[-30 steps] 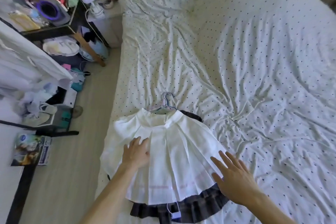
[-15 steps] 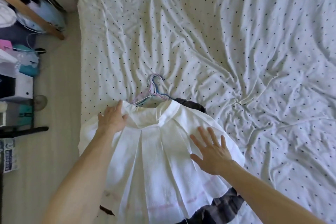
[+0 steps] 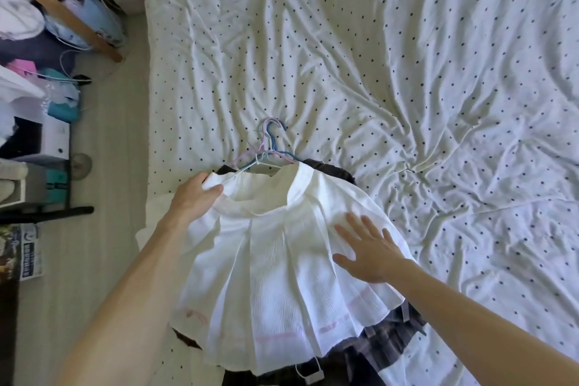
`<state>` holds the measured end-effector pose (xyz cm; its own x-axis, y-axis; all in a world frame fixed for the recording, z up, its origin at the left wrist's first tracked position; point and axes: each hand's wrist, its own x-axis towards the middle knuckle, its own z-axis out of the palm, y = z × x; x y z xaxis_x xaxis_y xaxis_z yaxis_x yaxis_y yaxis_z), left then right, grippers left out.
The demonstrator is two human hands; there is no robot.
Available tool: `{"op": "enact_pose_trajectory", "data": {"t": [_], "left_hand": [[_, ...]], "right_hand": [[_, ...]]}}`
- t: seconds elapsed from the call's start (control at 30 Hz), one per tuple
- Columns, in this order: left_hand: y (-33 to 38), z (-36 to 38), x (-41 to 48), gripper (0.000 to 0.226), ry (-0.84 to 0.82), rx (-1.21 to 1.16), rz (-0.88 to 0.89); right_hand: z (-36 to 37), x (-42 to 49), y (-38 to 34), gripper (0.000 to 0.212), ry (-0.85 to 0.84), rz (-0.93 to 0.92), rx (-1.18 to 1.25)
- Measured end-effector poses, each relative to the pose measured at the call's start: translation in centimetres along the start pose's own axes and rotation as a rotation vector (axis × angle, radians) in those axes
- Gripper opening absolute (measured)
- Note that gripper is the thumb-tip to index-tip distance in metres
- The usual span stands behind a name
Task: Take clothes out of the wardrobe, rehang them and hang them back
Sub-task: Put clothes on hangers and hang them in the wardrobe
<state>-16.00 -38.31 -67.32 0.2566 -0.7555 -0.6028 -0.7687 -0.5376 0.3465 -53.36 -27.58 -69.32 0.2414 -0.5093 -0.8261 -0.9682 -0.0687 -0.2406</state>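
our left hand (image 3: 194, 197) has climbed to pinch the waistband corner of the white pleated fabric skirt (image 3: 275, 291); our right hand (image 3: 366, 247) lies flat, fingers spread, on its pleats. it rests on the dotted white bedsheet (image 3: 407, 72), waistband farthest from us, pastel wire hangers (image 3: 269, 147) just beyond, nearer our left hand.

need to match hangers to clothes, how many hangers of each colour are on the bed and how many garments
pink hanger: 1
blue hanger: 1
white hanger: 1
white pleated skirt: 1
dark plaid skirt: 1 (more may be hidden beneath)
total: 5
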Motion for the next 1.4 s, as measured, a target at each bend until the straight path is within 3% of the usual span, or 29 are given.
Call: {"op": "enact_pose_trajectory", "data": {"t": [0.1,0.33,0.53,0.67,0.83,0.93,1.03,1.17,1.27,1.4], "left_hand": [[1.1,-1.4,-4.0,0.022,-0.008,-0.077,0.033],[8.1,-4.7,-17.3,0.035,-0.001,-0.219,0.232],[20.2,-4.2,-30.8,0.048,-0.034,-0.185,0.528],[31.0,-0.4,-40.9,0.039,-0.096,-0.175,0.766],[42.4,8.4,-51.4,0.032,-0.328,-0.207,0.973],[47.7,14.4,-57.1,0.012,-0.496,-0.202,1.084],[51.9,20.8,-62.6,0.017,-0.595,-0.147,1.187],[55.9,28.0,-68.7,0.035,-0.485,0.132,1.465],[57.9,33.0,-73.0,0.024,-0.404,0.366,1.683],[59.9,39.0,-75.7,0.008,-0.43,0.46,1.78]], "right_hand": [[0.2,-3.3,0.7,0.078,0.065,-0.006,0.122],[-0.7,-17.4,6.1,0.085,0.399,0.029,0.455],[-2.5,-32.8,12.9,0.085,0.897,0.024,0.524],[-3.0,-43.0,19.4,0.08,1.213,0.058,0.423],[1.4,-54.5,30.1,0.07,1.401,0.319,0.293],[6.5,-60.6,36.4,0.052,1.537,0.428,0.249],[12.2,-65.5,40.3,0.044,1.599,0.567,0.296],[18.6,-70.2,42.5,0.037,1.651,0.808,0.447],[23.1,-73.1,43.3,0.027,1.592,0.952,0.52],[27.9,-74.7,43.2,0.023,1.588,1.088,0.5]]}}
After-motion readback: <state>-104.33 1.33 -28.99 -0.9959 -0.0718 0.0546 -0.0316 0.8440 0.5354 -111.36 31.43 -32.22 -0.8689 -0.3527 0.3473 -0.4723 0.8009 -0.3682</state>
